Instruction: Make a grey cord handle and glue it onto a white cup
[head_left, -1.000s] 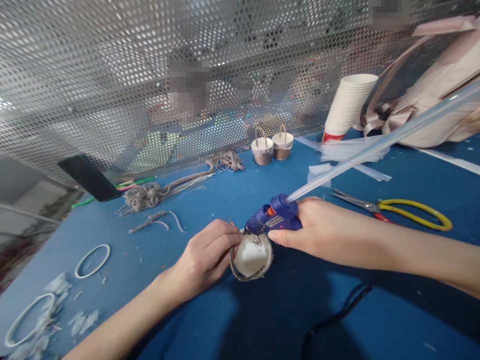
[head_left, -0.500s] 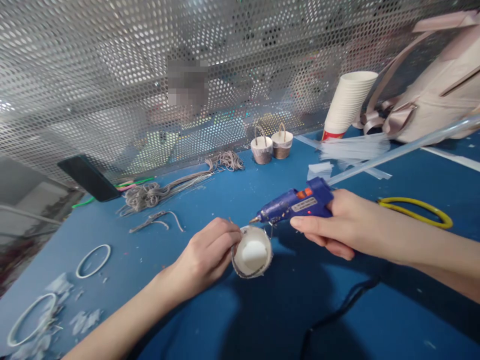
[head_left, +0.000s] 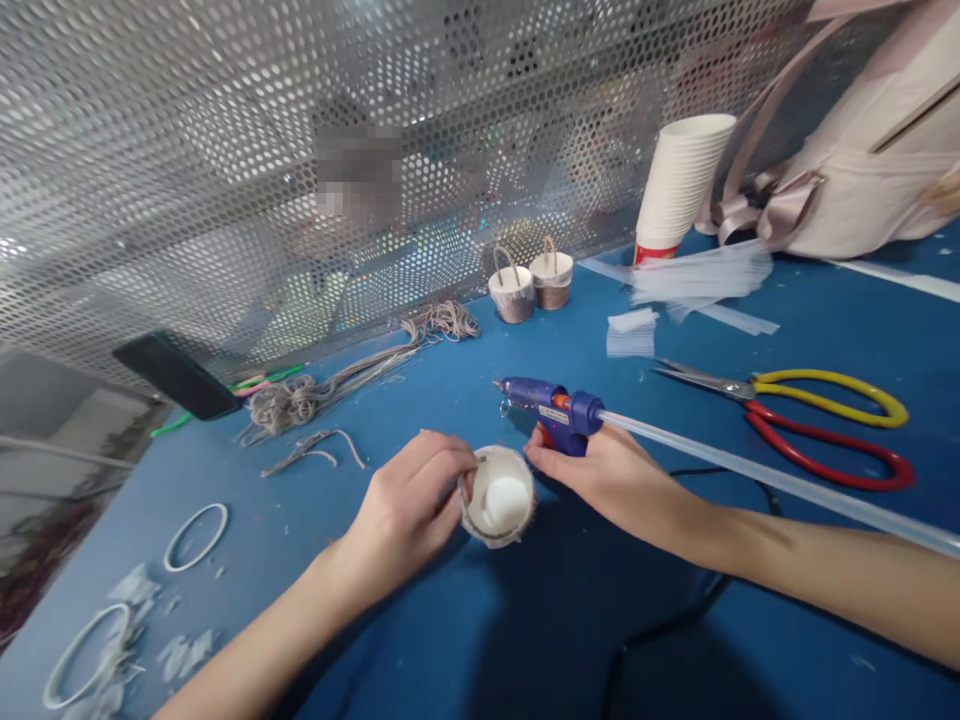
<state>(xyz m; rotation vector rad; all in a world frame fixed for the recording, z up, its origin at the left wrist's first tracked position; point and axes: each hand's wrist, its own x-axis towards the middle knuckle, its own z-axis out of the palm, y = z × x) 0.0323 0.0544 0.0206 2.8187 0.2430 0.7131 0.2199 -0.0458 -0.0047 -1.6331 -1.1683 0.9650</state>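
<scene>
My left hand (head_left: 420,500) pinches the left rim of a small white paper cup (head_left: 498,497), whose open top faces me. A greyish cord or wrap shows around its edge; the fingers partly hide that side. My right hand (head_left: 600,465) is closed around the handle of a blue hot glue gun (head_left: 551,405), just right of the cup. The gun's nozzle points left and away, above the table and clear of the cup. A long clear glue stick (head_left: 750,472) sticks out of its back, over my right forearm.
Two small cup baskets with handles (head_left: 512,295) stand near the perforated metal screen (head_left: 247,180). Scissors (head_left: 750,388), stacked paper cups (head_left: 679,190), white strips (head_left: 697,280) and a bag (head_left: 855,190) are right. Grey cord (head_left: 292,402), a phone (head_left: 176,375) and rings (head_left: 196,537) lie left.
My right hand has drawn the glue gun's nozzle away from the cup rim and turned it, swinging the glue stick toward me. The scissors are now uncovered. My left hand stays at the cup.
</scene>
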